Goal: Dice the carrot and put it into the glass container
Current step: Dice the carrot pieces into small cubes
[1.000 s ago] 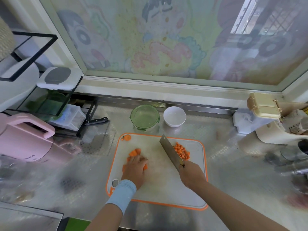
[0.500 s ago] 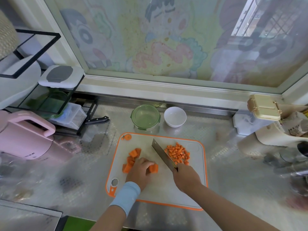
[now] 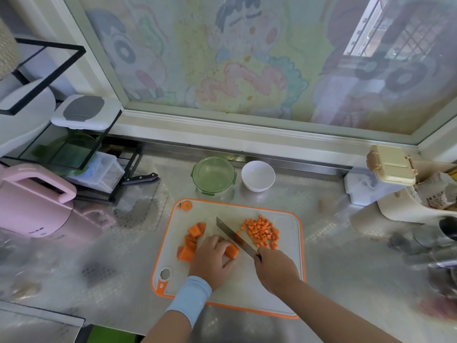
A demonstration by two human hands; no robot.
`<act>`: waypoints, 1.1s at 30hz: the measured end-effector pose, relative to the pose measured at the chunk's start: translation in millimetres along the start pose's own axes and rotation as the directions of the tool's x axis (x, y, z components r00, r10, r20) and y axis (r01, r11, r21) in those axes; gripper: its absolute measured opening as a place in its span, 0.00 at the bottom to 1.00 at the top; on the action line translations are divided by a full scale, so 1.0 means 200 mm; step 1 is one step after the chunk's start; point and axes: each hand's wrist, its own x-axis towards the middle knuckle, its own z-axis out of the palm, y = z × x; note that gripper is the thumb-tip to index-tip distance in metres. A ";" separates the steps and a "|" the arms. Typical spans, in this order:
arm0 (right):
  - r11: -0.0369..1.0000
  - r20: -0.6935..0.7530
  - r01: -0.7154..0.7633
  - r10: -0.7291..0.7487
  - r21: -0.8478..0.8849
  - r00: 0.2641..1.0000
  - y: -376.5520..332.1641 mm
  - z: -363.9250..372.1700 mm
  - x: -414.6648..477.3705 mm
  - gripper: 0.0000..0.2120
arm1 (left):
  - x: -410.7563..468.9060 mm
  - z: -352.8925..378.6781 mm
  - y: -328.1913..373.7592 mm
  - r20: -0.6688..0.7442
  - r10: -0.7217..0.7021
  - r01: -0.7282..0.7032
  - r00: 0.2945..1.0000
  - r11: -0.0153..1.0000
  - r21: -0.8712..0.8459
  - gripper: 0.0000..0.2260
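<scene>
On the patterned steel worktop lies a white, orange-rimmed cutting board; behind it stands the round green glass container. The right hand has its grip closed on a steel knife. The left hand has its grip curled over an orange carrot chunk, with the blade against the chunk. Small carrot dice are heaped to the right of the blade.

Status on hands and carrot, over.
Left hand holds carrot chunk; right hand grips knife, blade at chunk. Diced pile right of blade; glass container without carrot. Nothing blocking.
</scene>
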 end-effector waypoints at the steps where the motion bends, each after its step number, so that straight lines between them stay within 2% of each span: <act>1: 1.000 -0.005 0.021 -0.021 -0.009 1.000 0.00 0.00 0.00 0.11 | -0.01 0.01 -0.01 -0.024 0.080 -0.081 0.996 0.997 -0.013 0.10; 4: 0.997 -0.022 0.071 -0.071 -0.031 0.997 0.00 0.01 0.00 0.12 | -0.02 0.06 -0.04 -0.052 0.269 -0.270 0.962 0.963 0.000 0.06; 6: 0.995 -0.016 0.088 -0.089 -0.044 0.996 0.00 0.01 0.00 0.12 | -0.02 0.08 -0.04 -0.050 0.316 -0.314 0.947 0.948 0.044 0.07; 9: 0.991 -0.017 0.114 -0.115 -0.068 0.993 0.01 0.01 0.01 0.13 | -0.01 0.09 -0.02 -0.041 0.307 -0.303 0.951 0.949 0.084 0.10; 17: 0.970 -0.012 0.156 -0.161 -0.186 0.987 0.06 -0.01 -0.06 0.18 | -0.01 0.11 -0.02 -0.039 0.322 -0.317 0.946 0.943 0.105 0.10; 25: 0.974 -0.001 0.130 -0.132 -0.184 0.991 0.09 -0.02 -0.10 0.19 | 0.00 0.10 -0.02 -0.041 0.311 -0.308 0.949 0.949 0.066 0.09; 29: 0.977 -0.009 0.121 -0.125 -0.174 0.992 0.07 -0.03 -0.11 0.18 | 0.01 0.08 -0.01 -0.013 0.277 -0.276 0.961 0.960 0.043 0.14; 33: 0.979 -0.010 0.112 -0.116 -0.173 0.993 0.06 -0.05 -0.11 0.18 | 0.03 0.07 0.00 -0.009 0.262 -0.261 0.965 0.965 0.031 0.12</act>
